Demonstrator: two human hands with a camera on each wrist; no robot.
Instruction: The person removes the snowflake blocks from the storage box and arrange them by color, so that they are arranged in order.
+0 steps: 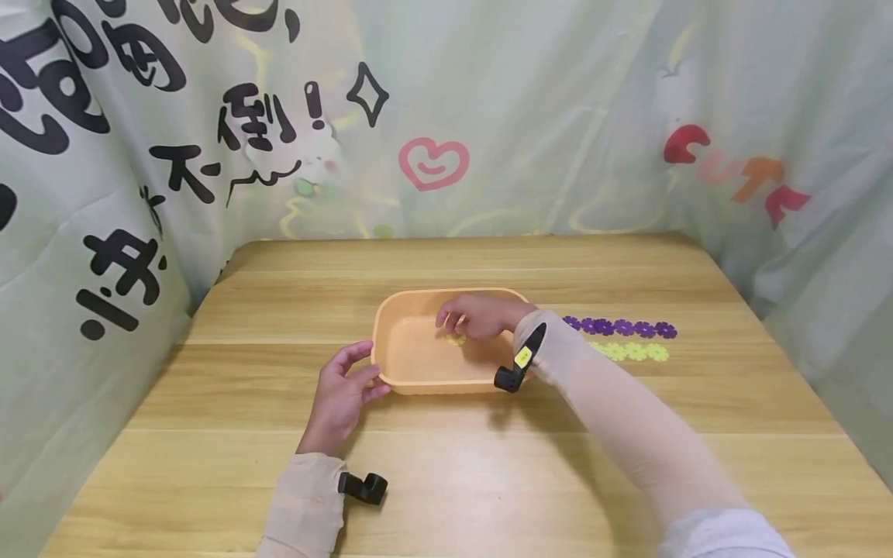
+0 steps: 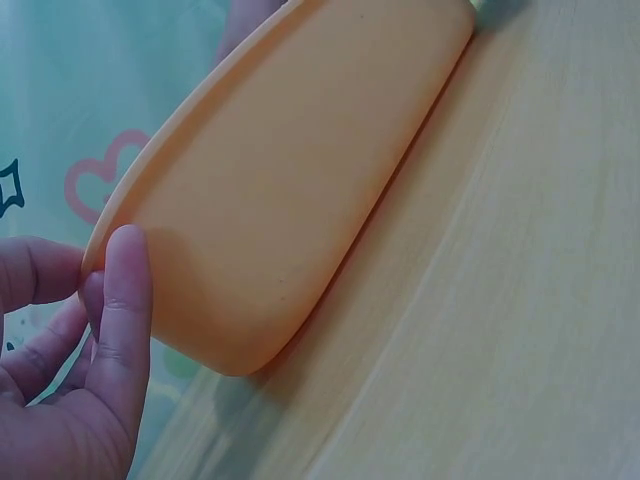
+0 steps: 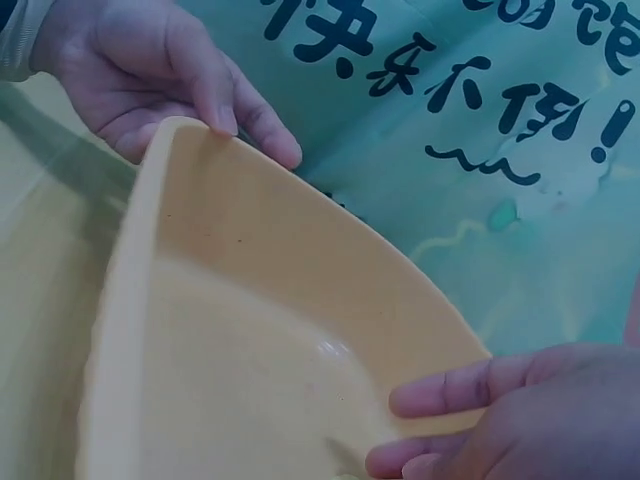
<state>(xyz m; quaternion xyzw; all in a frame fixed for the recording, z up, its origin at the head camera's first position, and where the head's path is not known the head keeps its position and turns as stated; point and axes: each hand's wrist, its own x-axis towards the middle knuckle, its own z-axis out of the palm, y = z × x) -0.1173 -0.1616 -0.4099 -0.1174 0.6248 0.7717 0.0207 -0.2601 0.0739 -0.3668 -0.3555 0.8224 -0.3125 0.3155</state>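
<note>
My left hand holds the left end of an orange plastic basin, its thumb on the outer wall and its other fingers at the rim, as the left wrist view shows. The right hand reaches down into the basin, fingers loosely bent. Just below its fingertips is a yellow flower-shaped disc, close over or on the basin's floor. In the right wrist view, the fingers point into the basin and only a sliver of the disc shows at the lower edge.
Right of the basin lie a row of purple flower-shaped discs and a row of yellow ones, the latter partly hidden by the right forearm. All rest on a wooden table. A printed curtain hangs around the back and sides.
</note>
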